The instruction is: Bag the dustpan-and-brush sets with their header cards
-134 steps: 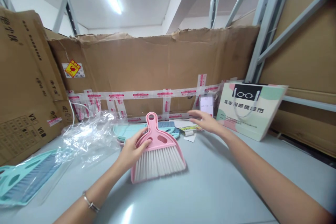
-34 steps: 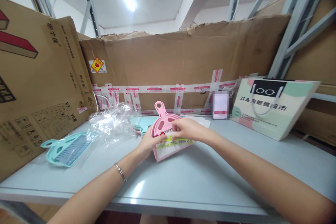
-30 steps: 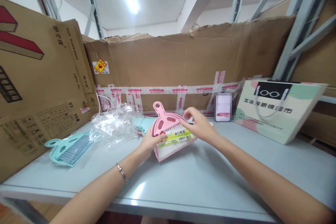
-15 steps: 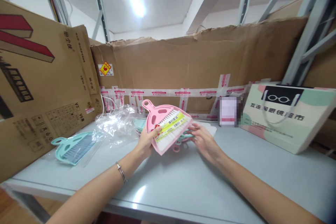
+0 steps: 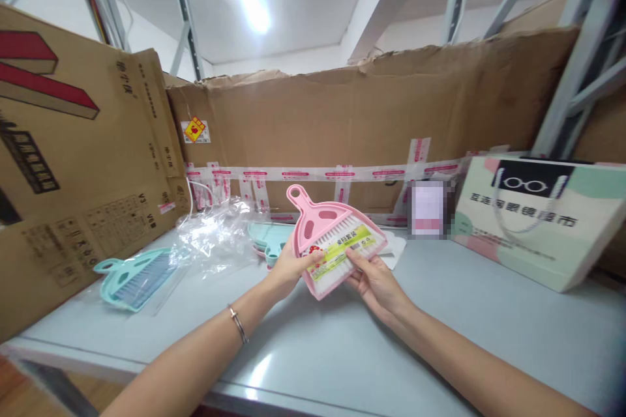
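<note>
The room's pale ceiling [image 5: 303, 13] spreads above grey metal rack posts [image 5: 577, 78]. A long cardboard panel [image 5: 372, 111] with a ragged top edge closes off the back, and a tall printed carton [image 5: 102, 137] stands at the left. The blue-grey table [image 5: 313, 358] looks hard and smooth, slick enough that light things might slide on it. It bears a gift bag [image 5: 528, 208], crumpled clear plastic [image 5: 215, 234] and a turquoise dustpan-and-brush set [image 5: 139, 280].

Over the table's middle, tilted with its handle pointing up and away, is a pink dustpan-and-brush set [image 5: 317, 225]. I'd judge it light: stiff, thin plastic, a little slippery, hardly fragile, with only the white bristles giving way. The side rims or the looped handle seem the surest holds; squeezing the bristles would be less firm.

The left hand [image 5: 288, 267] is closed around the pan's near-left side, thumb on the front. The right hand [image 5: 379, 287] pinches the lower edge, thumb on top, fingers mostly hidden beneath. Between the thumbs runs a yellow-green label [image 5: 342, 252], probably thin and easily creased. Smallest is a silver bracelet [image 5: 237, 324] on the left wrist.
</note>
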`<state>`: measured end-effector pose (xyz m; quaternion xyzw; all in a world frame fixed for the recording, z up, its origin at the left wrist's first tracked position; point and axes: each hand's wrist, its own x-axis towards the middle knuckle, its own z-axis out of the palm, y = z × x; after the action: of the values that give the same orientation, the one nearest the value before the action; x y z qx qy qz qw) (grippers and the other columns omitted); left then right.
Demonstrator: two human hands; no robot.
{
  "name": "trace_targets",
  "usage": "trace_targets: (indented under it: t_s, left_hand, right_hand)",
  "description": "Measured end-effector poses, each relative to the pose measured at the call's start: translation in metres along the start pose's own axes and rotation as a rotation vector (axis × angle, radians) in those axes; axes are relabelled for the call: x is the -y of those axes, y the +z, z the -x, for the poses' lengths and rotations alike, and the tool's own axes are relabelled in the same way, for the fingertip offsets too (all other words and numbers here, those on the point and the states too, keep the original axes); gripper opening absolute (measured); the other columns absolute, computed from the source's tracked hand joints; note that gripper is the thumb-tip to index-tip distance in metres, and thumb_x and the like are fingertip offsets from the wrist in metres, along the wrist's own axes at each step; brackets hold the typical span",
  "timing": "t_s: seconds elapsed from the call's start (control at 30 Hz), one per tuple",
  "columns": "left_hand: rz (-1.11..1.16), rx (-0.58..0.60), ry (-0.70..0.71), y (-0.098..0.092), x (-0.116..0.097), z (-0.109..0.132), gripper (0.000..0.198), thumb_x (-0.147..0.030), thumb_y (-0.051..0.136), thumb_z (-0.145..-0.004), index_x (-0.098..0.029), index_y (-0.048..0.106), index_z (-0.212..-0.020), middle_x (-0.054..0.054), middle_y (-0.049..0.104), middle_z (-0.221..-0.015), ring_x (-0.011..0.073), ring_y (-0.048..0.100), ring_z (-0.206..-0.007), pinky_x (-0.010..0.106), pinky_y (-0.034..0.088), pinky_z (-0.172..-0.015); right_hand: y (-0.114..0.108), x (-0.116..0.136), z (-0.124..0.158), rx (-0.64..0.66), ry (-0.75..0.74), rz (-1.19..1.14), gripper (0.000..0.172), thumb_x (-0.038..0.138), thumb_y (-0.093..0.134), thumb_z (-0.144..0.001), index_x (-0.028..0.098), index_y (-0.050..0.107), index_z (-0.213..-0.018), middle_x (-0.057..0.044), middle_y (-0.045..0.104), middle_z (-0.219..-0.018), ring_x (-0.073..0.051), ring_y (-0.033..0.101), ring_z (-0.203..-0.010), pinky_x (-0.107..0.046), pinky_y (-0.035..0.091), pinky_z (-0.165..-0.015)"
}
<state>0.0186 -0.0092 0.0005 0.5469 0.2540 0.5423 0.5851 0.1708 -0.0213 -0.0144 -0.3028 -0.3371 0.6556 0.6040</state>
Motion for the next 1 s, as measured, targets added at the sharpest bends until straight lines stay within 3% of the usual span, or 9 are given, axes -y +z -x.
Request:
trace_targets:
  t_s: [0.1, 0.2, 0.3, 0.4, 0.5, 0.63, 0.77, 0.9, 1.0]
  left_hand:
    - [-0.206, 0.06, 0.034, -0.009, -0.006, 0.0, 0.062, -0.033, 0.07, -0.067, -0.018, 0.044, -0.122, 0.012, 0.06, -0.114, 0.0265, 0.058, -0.1, 0.039, 0.047, -0.084]
    - [-0.733, -0.037, 0.175, -0.031, -0.029, -0.002, 0.049, -0.038, 0.063, -0.073, -0.017, 0.049, -0.115, 0.01, 0.061, -0.106, 0.0252, 0.057, -0.097, 0.038, 0.045, -0.082]
    - [-1.356, -0.485, 0.454, -0.064, -0.055, -0.006, 0.034, -0.037, 0.043, -0.086, -0.014, 0.053, -0.108, 0.013, 0.058, -0.105, 0.0265, 0.05, -0.103, 0.042, 0.037, -0.09]
    - [-1.843, -0.735, 0.315, -0.1, -0.062, -0.008, 0.032, -0.032, 0.051, -0.08, -0.008, 0.055, -0.102, 0.02, 0.055, -0.106, 0.0343, 0.047, -0.102, 0.047, 0.038, -0.082]
    - [-2.017, -0.725, 0.167, -0.125, -0.056, -0.01, 0.014, -0.015, 0.052, -0.075, -0.01, 0.061, -0.086, 0.018, 0.058, -0.094, 0.033, 0.051, -0.092, 0.043, 0.041, -0.073]
    - [-1.994, -0.716, 0.255, -0.13, -0.057, -0.01, 0.019, -0.009, 0.042, -0.078, -0.012, 0.061, -0.074, 0.015, 0.06, -0.082, 0.0296, 0.053, -0.084, 0.039, 0.041, -0.069]
    - [-1.934, -0.58, 0.47, -0.101, -0.059, -0.01, 0.018, -0.017, 0.043, -0.084, -0.015, 0.06, -0.077, 0.009, 0.059, -0.08, 0.0227, 0.053, -0.082, 0.033, 0.043, -0.072]
    - [-1.834, -0.349, 0.706, -0.066, -0.047, -0.008, 0.018, -0.022, 0.043, -0.087, -0.017, 0.06, -0.081, 0.004, 0.059, -0.075, 0.0157, 0.053, -0.076, 0.027, 0.044, -0.073]
    - [-1.644, -0.171, 0.94, -0.054, -0.04, -0.005, 0.013, -0.018, 0.047, -0.085, -0.016, 0.059, -0.084, 0.004, 0.059, -0.074, 0.014, 0.052, -0.074, 0.025, 0.045, -0.071]
  right_hand:
    - [0.002, 0.001, 0.002, -0.001, 0.012, -0.028, 0.035, 0.023, 0.074, -0.061, 0.02, 0.058, -0.092, -0.001, 0.072, -0.086, -0.018, 0.068, -0.073, -0.028, 0.056, -0.063]
    - [0.002, 0.004, 0.003, -0.03, 0.012, -0.038, 0.032, 0.02, 0.074, -0.06, 0.019, 0.06, -0.089, -0.002, 0.072, -0.083, -0.017, 0.068, -0.071, -0.026, 0.056, -0.06]
    - [0.003, 0.004, 0.003, -0.072, 0.02, -0.026, 0.028, 0.018, 0.073, -0.061, 0.017, 0.061, -0.086, -0.002, 0.072, -0.081, -0.017, 0.067, -0.067, -0.025, 0.056, -0.057]
    - [0.003, 0.002, 0.004, -0.087, 0.055, -0.006, 0.025, 0.015, 0.071, -0.063, 0.016, 0.061, -0.085, -0.003, 0.072, -0.079, -0.017, 0.067, -0.065, -0.025, 0.056, -0.056]
    - [0.005, 0.0, 0.006, -0.069, 0.085, 0.011, 0.022, 0.014, 0.069, -0.065, 0.016, 0.06, -0.085, -0.003, 0.072, -0.078, -0.017, 0.067, -0.066, -0.026, 0.056, -0.057]
    - [0.006, 0.001, 0.008, -0.055, 0.123, 0.049, 0.019, 0.012, 0.066, -0.067, 0.015, 0.06, -0.084, -0.004, 0.072, -0.077, -0.018, 0.068, -0.066, -0.026, 0.056, -0.058]
    - [0.006, 0.0, 0.01, -0.025, 0.157, 0.094, 0.018, 0.013, 0.065, -0.068, 0.014, 0.061, -0.086, -0.006, 0.072, -0.079, -0.018, 0.068, -0.067, -0.027, 0.056, -0.059]
    - [0.003, -0.005, 0.007, -0.043, 0.183, 0.096, 0.017, 0.012, 0.064, -0.069, 0.013, 0.06, -0.086, -0.006, 0.072, -0.077, -0.017, 0.068, -0.065, -0.026, 0.055, -0.059]
    - [0.001, -0.004, 0.002, -0.057, 0.184, 0.018, 0.018, 0.011, 0.065, -0.069, 0.014, 0.06, -0.086, -0.005, 0.072, -0.076, -0.016, 0.067, -0.066, -0.025, 0.055, -0.059]
